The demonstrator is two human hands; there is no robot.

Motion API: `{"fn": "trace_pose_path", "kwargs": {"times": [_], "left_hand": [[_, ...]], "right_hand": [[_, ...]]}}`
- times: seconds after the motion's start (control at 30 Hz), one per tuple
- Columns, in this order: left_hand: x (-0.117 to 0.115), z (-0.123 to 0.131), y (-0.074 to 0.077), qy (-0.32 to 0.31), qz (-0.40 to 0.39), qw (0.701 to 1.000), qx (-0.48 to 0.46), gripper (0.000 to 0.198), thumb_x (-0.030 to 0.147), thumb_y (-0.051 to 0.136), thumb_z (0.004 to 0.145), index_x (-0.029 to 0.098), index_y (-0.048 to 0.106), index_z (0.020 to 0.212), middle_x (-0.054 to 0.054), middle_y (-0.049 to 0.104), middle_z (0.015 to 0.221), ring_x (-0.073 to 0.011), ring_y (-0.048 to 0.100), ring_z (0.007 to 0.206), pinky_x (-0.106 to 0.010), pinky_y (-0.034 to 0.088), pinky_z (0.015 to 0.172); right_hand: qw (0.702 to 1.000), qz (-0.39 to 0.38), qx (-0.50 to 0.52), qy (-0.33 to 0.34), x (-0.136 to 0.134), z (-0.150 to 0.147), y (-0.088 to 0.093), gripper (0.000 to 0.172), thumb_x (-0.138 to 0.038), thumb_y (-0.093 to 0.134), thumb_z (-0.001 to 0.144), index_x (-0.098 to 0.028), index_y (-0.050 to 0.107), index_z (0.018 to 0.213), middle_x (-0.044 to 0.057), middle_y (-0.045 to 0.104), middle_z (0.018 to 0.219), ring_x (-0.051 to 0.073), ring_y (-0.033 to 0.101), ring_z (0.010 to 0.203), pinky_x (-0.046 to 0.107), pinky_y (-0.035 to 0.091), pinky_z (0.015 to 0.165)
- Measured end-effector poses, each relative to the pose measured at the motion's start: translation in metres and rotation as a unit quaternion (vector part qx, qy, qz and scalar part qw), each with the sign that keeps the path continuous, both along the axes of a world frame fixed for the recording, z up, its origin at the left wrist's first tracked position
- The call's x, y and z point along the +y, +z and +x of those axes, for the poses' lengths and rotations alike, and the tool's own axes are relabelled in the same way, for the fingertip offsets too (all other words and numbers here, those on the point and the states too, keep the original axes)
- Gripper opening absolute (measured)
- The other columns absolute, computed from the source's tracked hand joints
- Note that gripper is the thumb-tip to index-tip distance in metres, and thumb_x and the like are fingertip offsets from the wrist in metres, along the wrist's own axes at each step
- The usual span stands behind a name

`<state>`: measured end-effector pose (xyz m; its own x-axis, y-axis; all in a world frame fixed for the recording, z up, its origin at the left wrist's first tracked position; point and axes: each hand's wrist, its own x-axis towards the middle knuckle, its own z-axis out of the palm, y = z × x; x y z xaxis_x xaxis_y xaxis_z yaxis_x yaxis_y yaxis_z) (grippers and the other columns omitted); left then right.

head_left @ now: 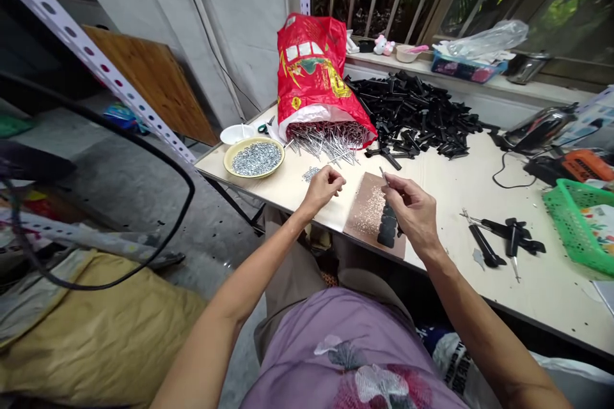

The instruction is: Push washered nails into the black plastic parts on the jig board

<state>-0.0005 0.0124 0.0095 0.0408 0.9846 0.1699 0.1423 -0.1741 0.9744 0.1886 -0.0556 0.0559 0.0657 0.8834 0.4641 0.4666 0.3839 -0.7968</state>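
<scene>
the right hand (413, 208) pinched a thin metal rod (382, 173) over the board (363, 220); the left hand (326, 188), fingers curled narrow, hung near metal bits (311, 174), its hold impossible to tell.

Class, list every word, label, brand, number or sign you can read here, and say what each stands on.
No text is clear enough to quote.
Red bag: yellow, character-like print, too blurred to read.
White bag at lower right: dark lettering, slanted and too blurred to read.
Orange-and-black item: a small marking, too small to read.
</scene>
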Motion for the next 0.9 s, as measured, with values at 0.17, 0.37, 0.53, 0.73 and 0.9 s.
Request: {"fn": "trace_pose_path", "kwargs": {"times": [0.17,0.37,0.53,0.73,0.9], "left_hand": [[-0.012,-0.010,0.015,0.013,-0.021,0.991,-0.130,0.009,0.016,0.066,0.068,0.013,0.058,0.069,0.002,0.058,0.061,-0.0075,0.054,0.053,-0.019,0.047,0.049],[-0.020,-0.018,0.019,-0.045,-0.155,0.939,-0.304,0.032,0.024,0.078,0.062,0.008,0.065,0.087,-0.003,0.065,0.072,-0.0059,0.057,0.054,-0.019,0.050,0.055],[-0.023,-0.016,0.016,-0.068,-0.229,0.888,-0.394,0.028,0.022,0.082,0.060,0.008,0.066,0.079,-0.002,0.064,0.068,-0.0036,0.054,0.052,-0.015,0.049,0.053],[-0.017,-0.004,0.010,-0.056,-0.276,0.861,-0.423,0.027,0.019,0.083,0.060,0.008,0.066,0.077,-0.002,0.063,0.068,-0.0034,0.055,0.053,-0.014,0.051,0.055],[-0.012,0.013,0.013,-0.035,-0.270,0.876,-0.397,0.027,0.020,0.082,0.060,0.008,0.067,0.079,-0.002,0.063,0.069,-0.0039,0.055,0.054,-0.015,0.052,0.055]], "right_hand": [[1.000,0.004,-0.002,0.024,-0.008,-0.009,0.000,0.028,-0.025,0.056,0.085,-0.022,0.066,0.110,0.004,0.067,0.099,0.014,0.063,0.083,0.027,0.051,0.070],[0.994,-0.002,-0.051,0.094,0.000,-0.016,-0.003,0.025,-0.026,0.054,0.088,-0.022,0.066,0.110,0.004,0.067,0.098,0.016,0.062,0.087,0.030,0.050,0.076],[0.985,0.013,-0.108,0.136,0.011,-0.022,-0.006,0.025,-0.022,0.049,0.091,-0.022,0.066,0.110,0.005,0.063,0.088,0.016,0.060,0.080,0.028,0.048,0.072],[0.981,0.010,-0.140,0.136,0.026,-0.018,-0.014,0.027,-0.021,0.047,0.093,-0.024,0.063,0.114,0.004,0.059,0.085,0.016,0.058,0.077,0.026,0.047,0.069],[0.978,0.003,-0.176,0.110,0.036,-0.008,-0.021,0.028,-0.022,0.045,0.093,-0.025,0.063,0.114,0.004,0.058,0.083,0.016,0.057,0.077,0.027,0.048,0.071]]}}
